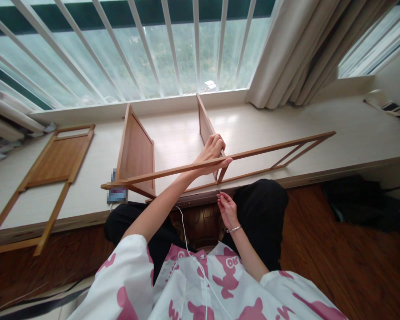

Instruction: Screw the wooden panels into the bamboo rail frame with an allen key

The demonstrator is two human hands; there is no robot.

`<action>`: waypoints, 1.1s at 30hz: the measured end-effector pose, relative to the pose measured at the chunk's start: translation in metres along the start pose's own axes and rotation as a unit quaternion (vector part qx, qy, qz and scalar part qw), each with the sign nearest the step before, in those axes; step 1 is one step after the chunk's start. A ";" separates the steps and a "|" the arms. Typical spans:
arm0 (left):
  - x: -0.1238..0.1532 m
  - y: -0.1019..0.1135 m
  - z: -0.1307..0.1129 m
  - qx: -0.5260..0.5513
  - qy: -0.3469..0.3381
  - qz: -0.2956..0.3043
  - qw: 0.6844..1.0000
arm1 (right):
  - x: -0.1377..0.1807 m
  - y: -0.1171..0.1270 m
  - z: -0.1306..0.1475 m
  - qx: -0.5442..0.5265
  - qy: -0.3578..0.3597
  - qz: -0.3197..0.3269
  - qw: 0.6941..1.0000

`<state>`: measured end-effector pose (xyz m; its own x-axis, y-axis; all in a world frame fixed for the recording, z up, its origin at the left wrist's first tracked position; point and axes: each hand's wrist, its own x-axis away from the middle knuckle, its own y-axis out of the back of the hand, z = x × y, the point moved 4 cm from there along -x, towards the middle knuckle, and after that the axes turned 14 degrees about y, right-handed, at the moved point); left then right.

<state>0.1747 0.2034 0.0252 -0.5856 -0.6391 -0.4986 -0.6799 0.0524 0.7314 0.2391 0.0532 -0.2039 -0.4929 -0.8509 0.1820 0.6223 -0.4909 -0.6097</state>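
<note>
The left hand [213, 151] is clamped on the near end of the inner panel [204, 118], a flat, smooth board of warm brown wood, where it meets the slim frame [173, 170]. The right hand [227, 208] has its fingertips pinched together on a thin rod [219, 188] just under that joint; a metallic bracelet [234, 229] circles the wrist. The frame is long and narrow—straight, square-edged rails with a crosspiece near the right end—standing on its side along the near edge of the pale, faintly grained ledge [253, 120]. At its left end stands the outer panel [135, 149], a rimmed rectangle, with a small blurred-out object [117, 195] beside it. Farther left, a loose frame [58, 155] with a solid board lies flat. Beyond—soft, deeply pleated curtain [280, 53] and white window bars [173, 49].
</note>
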 end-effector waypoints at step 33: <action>0.001 -0.004 -0.003 -0.007 0.018 -0.038 0.999 | 0.003 -0.007 0.004 0.008 -0.005 0.007 1.000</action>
<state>0.1781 0.2001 0.0232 -0.5162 -0.6688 -0.5351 -0.7153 -0.0069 0.6988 0.2354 0.0532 -0.1954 -0.4770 -0.8600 0.1813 0.6396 -0.4812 -0.5994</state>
